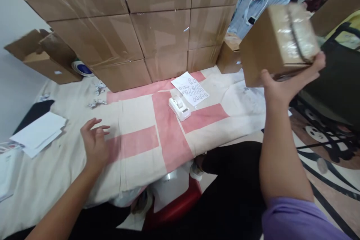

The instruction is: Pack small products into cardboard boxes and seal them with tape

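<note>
My right hand grips a brown cardboard box from below and holds it up at the right, above the bed's edge. Shiny clear tape covers the side of the box that faces right. My left hand hovers over the striped cloth at the left, fingers loosely curled and apart, holding nothing. Between the hands, a white tape dispenser sits on the pink and cream bedsheet. A paper sheet with small drawn outlines lies just behind it.
A wall of stacked, taped cartons rises at the back. An open box stands left of it, a small closed box right. White papers lie at left. A person in light blue is behind the raised box.
</note>
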Action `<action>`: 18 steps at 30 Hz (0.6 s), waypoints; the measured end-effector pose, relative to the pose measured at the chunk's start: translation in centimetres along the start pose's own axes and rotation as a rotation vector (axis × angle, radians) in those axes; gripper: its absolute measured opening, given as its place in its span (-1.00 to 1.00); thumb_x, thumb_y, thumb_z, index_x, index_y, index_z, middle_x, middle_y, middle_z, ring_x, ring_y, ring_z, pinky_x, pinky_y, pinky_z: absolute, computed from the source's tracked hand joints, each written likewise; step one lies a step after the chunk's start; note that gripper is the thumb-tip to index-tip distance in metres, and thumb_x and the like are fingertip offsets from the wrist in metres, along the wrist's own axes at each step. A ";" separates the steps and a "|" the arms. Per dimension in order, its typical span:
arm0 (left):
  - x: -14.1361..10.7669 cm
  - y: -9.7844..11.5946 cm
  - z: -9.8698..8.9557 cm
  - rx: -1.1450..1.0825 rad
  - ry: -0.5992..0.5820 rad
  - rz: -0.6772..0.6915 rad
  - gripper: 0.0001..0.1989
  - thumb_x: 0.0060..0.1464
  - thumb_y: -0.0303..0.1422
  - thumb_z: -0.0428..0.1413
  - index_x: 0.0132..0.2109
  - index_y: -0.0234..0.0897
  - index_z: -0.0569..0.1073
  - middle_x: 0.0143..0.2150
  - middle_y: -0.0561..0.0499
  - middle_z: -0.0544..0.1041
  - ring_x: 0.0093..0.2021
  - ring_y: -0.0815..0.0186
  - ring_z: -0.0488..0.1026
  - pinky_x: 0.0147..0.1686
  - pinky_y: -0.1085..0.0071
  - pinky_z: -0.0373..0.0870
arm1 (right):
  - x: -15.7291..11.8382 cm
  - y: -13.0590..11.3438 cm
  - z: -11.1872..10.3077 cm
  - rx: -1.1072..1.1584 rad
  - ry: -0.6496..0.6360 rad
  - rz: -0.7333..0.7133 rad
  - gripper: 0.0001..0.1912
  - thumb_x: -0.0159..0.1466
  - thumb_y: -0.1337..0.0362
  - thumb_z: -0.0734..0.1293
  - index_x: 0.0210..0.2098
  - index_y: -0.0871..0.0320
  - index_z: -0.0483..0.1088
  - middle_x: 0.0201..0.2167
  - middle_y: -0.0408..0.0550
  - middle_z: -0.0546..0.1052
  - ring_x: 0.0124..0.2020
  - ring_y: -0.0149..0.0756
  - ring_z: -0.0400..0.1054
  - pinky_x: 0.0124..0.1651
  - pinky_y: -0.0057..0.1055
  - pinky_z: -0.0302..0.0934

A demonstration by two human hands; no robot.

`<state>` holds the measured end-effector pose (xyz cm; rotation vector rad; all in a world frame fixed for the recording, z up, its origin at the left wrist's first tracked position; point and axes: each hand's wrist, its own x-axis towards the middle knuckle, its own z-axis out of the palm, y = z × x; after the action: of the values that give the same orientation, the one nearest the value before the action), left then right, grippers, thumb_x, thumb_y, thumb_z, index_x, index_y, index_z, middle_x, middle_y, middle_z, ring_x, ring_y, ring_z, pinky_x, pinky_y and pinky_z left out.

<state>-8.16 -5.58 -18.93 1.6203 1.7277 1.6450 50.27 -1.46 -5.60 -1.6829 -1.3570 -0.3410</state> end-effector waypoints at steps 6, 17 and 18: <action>-0.7 0.7 0.9 0.018 -0.098 -0.014 -0.61 0.28 -0.14 0.04 0.21 0.00 0.30 0.18 -0.08 0.42 -0.14 0.19 0.51 -0.21 0.23 0.42 | -0.1 3.5 4.0 -0.138 -0.272 0.456 0.41 -0.11 0.18 0.66 0.49 0.31 -0.19 0.39 0.60 -0.03 0.38 0.36 0.01 0.28 0.24 0.07; 3.6 1.8 -0.5 0.039 -0.026 -0.171 -0.57 0.16 -0.21 0.14 0.14 -0.16 0.30 0.15 -0.11 0.44 -0.04 0.23 0.51 -0.17 0.34 0.45 | -4.2 -13.3 7.2 0.031 0.044 -0.530 -0.20 0.25 -0.02 0.45 0.36 0.18 0.22 0.43 0.44 0.11 0.43 0.36 0.03 0.35 0.36 -0.02; 4.9 1.2 -0.8 0.070 -0.029 -0.194 -0.56 0.15 -0.22 0.14 0.14 -0.17 0.28 0.15 -0.12 0.43 -0.04 0.23 0.52 -0.16 0.33 0.46 | -5.5 -15.4 8.2 0.108 0.002 -0.613 -0.31 0.29 0.04 0.42 0.32 0.14 0.26 0.40 0.38 0.20 0.40 0.31 0.12 0.33 0.32 0.06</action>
<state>-9.89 -2.37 -15.33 1.4465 1.8807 1.4799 32.18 1.05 -6.53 -1.1457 -1.8382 -0.6022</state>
